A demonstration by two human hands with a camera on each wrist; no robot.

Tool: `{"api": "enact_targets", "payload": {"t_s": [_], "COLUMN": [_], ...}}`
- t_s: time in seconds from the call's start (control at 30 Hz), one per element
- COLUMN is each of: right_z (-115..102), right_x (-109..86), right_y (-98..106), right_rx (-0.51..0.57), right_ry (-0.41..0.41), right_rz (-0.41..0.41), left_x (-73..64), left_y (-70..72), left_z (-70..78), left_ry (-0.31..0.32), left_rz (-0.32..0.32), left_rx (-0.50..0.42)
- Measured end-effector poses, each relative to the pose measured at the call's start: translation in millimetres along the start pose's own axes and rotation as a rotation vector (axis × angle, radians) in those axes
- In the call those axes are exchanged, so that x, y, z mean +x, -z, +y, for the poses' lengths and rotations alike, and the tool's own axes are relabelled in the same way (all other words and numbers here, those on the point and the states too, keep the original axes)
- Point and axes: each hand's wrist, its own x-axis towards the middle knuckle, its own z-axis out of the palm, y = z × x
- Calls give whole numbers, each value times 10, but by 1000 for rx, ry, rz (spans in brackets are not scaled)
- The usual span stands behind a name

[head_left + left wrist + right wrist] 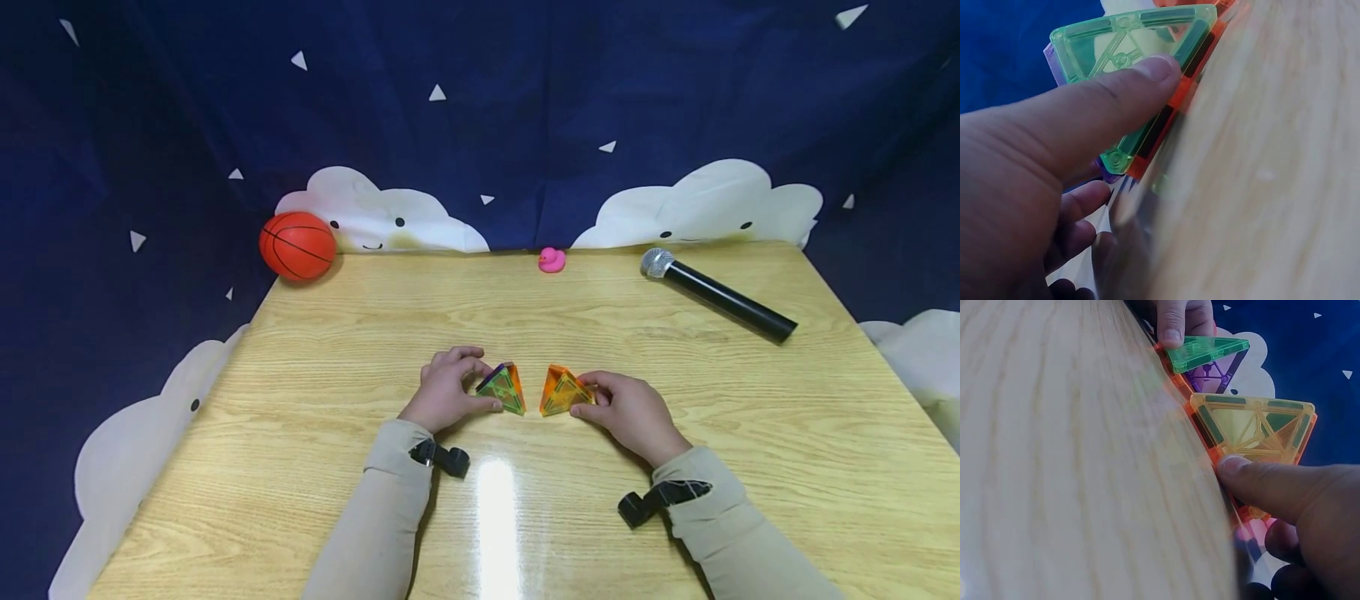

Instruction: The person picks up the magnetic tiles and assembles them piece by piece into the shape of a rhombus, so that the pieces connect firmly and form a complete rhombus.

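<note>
My left hand (pixel 450 392) pinches a small pyramid of see-through triangular magnetic tiles (pixel 503 390) with green, purple and orange sides. In the left wrist view the thumb lies flat on its green tile (pixel 1124 25); the fingers behind it are partly hidden. A second magnetic tile pyramid (pixel 561 392), in yellow and orange, sits just to the right, across a narrow gap. My right hand (pixel 633 410) grips that one from its right side. Its thumb presses low on the yellow tile (pixel 1254 425) in the right wrist view. Both pyramids stand at the tabletop.
A red toy basketball (pixel 297 246) sits at the table's back left corner. At the back edge is a pink rubber duck (pixel 552 261), and a black microphone (pixel 723 296) lies at the back right. A dark blue curtain (pixel 480 108) with clouds hangs behind the wooden table (pixel 247 483).
</note>
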Motion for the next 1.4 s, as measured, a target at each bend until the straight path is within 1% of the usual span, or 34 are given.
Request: {"api": "enact_targets", "payload": {"t_s": [0.17, 0.3, 0.5, 0.7, 0.97, 1.2, 1.3, 1.4], "right_z": [-6, 0, 6, 15, 32, 39, 27, 0], "right_x": [-3, -1, -4, -6, -30, -27, -20, -17], "right_y": [11, 17, 19, 20, 24, 21, 19, 17], "right_rx": [22, 33, 39, 43, 43, 57, 61, 50], "right_ry": [-1, -2, -3, 6, 31, 18, 6, 9], "right_rz": [-6, -14, -27, -24, 11, 7, -8, -21], "left_x": [2, 1, -1, -10, -13, -10, -11, -12], "left_y": [-3, 7, 33, 64, 59, 54, 51, 46], "left_z": [3, 2, -16, -29, -30, -34, -35, -36], "left_ry": [12, 1, -28, -39, -25, -4, -15, -41], "left_rz": [7, 5, -16, -41, -14, -11, -9, -10], "left_rx": [-8, -7, -8, -12, -56, -84, -89, -75]}}
